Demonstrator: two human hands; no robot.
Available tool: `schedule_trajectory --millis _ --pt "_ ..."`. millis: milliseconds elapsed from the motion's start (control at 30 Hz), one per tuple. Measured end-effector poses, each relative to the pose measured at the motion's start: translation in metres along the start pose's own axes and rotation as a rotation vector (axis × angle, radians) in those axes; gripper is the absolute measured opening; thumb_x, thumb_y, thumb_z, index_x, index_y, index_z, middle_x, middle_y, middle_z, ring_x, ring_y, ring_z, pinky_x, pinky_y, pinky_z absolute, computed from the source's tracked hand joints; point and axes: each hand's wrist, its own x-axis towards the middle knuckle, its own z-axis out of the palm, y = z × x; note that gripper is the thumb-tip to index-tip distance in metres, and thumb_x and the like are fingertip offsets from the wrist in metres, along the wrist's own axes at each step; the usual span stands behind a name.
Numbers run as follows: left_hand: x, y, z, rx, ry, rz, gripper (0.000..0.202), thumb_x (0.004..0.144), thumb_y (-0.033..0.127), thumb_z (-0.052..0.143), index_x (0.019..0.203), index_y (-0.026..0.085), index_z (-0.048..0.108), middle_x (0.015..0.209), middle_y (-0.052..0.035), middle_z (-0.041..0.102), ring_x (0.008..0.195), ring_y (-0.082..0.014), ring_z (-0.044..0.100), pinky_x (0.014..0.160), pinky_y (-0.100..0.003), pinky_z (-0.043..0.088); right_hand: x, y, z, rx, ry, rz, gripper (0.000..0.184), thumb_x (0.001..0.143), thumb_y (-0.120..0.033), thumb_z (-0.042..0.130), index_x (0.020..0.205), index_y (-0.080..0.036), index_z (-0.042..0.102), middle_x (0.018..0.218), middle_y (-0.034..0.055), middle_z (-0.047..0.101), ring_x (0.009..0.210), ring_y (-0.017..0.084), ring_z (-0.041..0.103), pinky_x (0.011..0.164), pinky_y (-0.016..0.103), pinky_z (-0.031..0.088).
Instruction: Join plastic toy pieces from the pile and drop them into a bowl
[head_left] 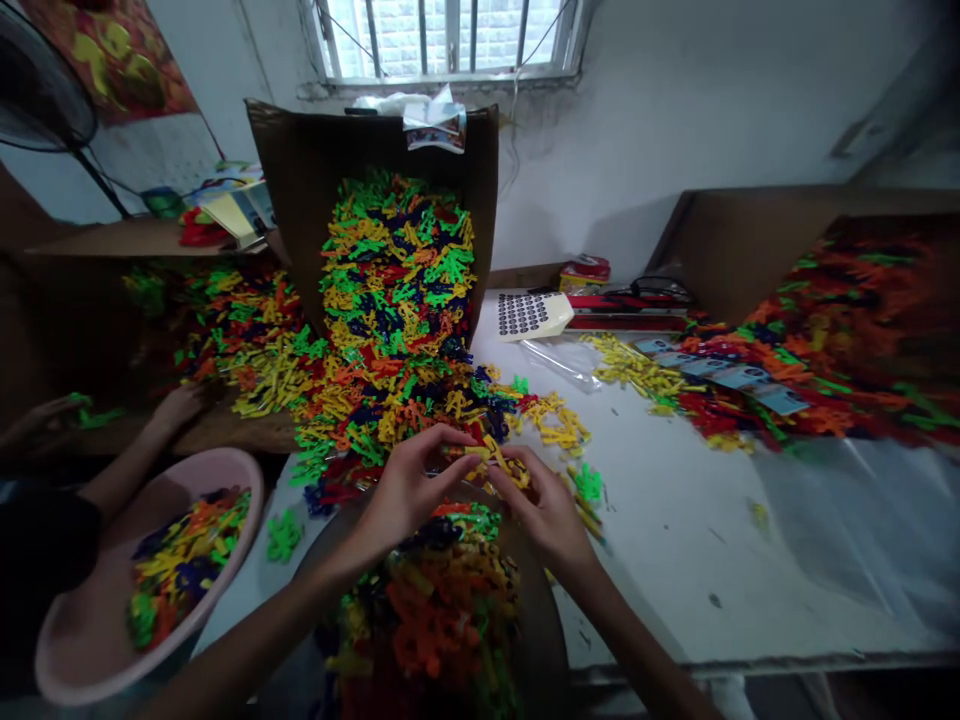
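Bare left hand (409,492), bare right hand (544,508)

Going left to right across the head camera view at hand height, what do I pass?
Pink basin, green plastic piece, left hand, yellow plastic piece, right hand, clear plastic sheet.
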Motion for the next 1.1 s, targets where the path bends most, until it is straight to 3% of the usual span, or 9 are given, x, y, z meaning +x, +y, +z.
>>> schedule_trajectory --millis 133,400,600,700,800,967,1100 --pt "-0.008 0.006 -0.012 0.125 -0.002 0.093 0.029 0.084 0.041 0.070 0.097 0.015 0.069 0.093 -0.0080 0.073 0.083 -0.0193 0.070 0.074 -0.028 0.057 -0.009 -0.012 0.008 -0.066 0.044 -0.094 0.031 0.089 -0.048 0.059 0.106 -0.023 0.063 0.097 0.0020 0.070 0.085 0.021 0.066 0.073 0.027 0.049" --pt "-0.018 0.024 -0.035 0.284 -0.128 0.314 0.015 0.090 0.027 0.062 0.099 0.016 0.069 0.094 -0.0070 0.066 0.085 -0.0154 0.066 0.075 -0.024 0.053 -0.011 -0.016 0.016 -0.046 -0.037 -0.078 0.033 0.089 -0.051 0.057 0.104 -0.022 0.063 0.081 0.0012 0.068 0.061 0.017 0.059 0.054 0.025 0.045" --pt "-0.020 0.027 -0.029 0.378 -0.115 0.295 0.009 0.088 0.020 0.061 0.094 0.016 0.066 0.089 -0.0055 0.066 0.080 -0.0139 0.066 0.071 -0.021 0.053 -0.020 -0.018 0.021 -0.221 0.045 -0.148 0.026 0.093 -0.043 0.054 0.107 -0.023 0.063 0.098 0.0035 0.072 0.088 0.023 0.067 0.079 0.030 0.050" --pt "-0.021 0.021 -0.024 0.377 -0.068 0.214 0.012 0.087 0.023 0.064 0.096 0.017 0.064 0.090 -0.0053 0.068 0.079 -0.0150 0.066 0.071 -0.023 0.052 -0.023 -0.012 0.018 -0.240 0.042 -0.176 0.026 0.095 -0.042 0.052 0.112 -0.023 0.059 0.101 0.0046 0.072 0.091 0.023 0.068 0.083 0.031 0.051" --pt "-0.021 0.014 -0.021 0.236 -0.082 0.088 0.018 0.084 0.030 0.070 0.094 0.016 0.064 0.090 -0.0063 0.070 0.080 -0.0167 0.067 0.071 -0.024 0.052 -0.024 -0.002 0.010 -0.238 -0.018 -0.214 0.027 0.096 -0.042 0.051 0.114 -0.023 0.058 0.102 0.0055 0.071 0.092 0.022 0.068 0.083 0.030 0.051" --pt "-0.010 0.015 -0.024 -0.036 -0.275 -0.194 0.028 0.076 0.034 0.076 0.090 0.012 0.065 0.076 -0.0027 0.066 0.066 -0.0126 0.061 0.056 -0.020 0.044 -0.027 0.012 -0.007 -0.195 -0.138 -0.228 0.026 0.096 -0.041 0.052 0.114 -0.023 0.059 0.105 0.0073 0.070 0.085 0.021 0.069 0.077 0.029 0.053" --pt "0.002 0.015 -0.022 -0.033 -0.359 -0.273 0.030 0.073 0.034 0.080 0.088 0.013 0.065 0.072 0.0011 0.062 0.064 -0.0096 0.056 0.056 -0.017 0.040 -0.029 0.020 -0.014 -0.118 -0.191 -0.214 0.025 0.097 -0.040 0.050 0.115 -0.023 0.056 0.096 0.0065 0.070 0.072 0.018 0.067 0.066 0.027 0.052"
